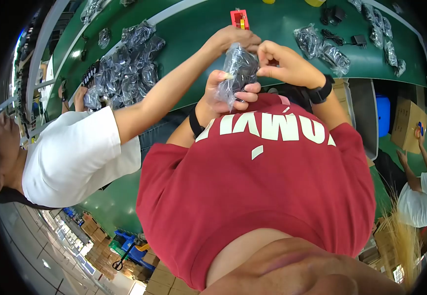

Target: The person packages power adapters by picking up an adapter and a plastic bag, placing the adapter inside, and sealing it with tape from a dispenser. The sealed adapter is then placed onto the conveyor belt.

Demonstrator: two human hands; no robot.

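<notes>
Item: one small clear plastic bag with a dark object inside [238,69], held up in front of the chest, above the red T-shirt [257,196] and before the near edge of the green work surface [272,24].

Left hand [225,91]: raised, wrist bent, fingers curled around the lower part of the bag; the grip is closed on the crinkled plastic, the thumb lying across the front. A dark band [194,123] is worn on this wrist.

Right hand [284,61]: raised beside the bag's upper end, fingers bent inward and pinched together at the top edge of the plastic (whether the film is truly caught between the fingertips cannot be told at this size). A black wristwatch [321,91] is worn on this wrist.

Adjacent: a co-worker in a white T-shirt [75,157] on the left, one arm stretched across, that hand [235,37] resting at the top of the same bag.

On the surface:
- a heap of similar filled clear bags [125,69] at the left;
- more filled bags [321,46] at the right;
- a small red and yellow device [240,18] beyond the hands;
- loose black adapters with cords [343,34] at the upper right.

Periphery: a brown cardboard box [406,123] at the right, a second person in white [425,196] reaching toward it.
</notes>
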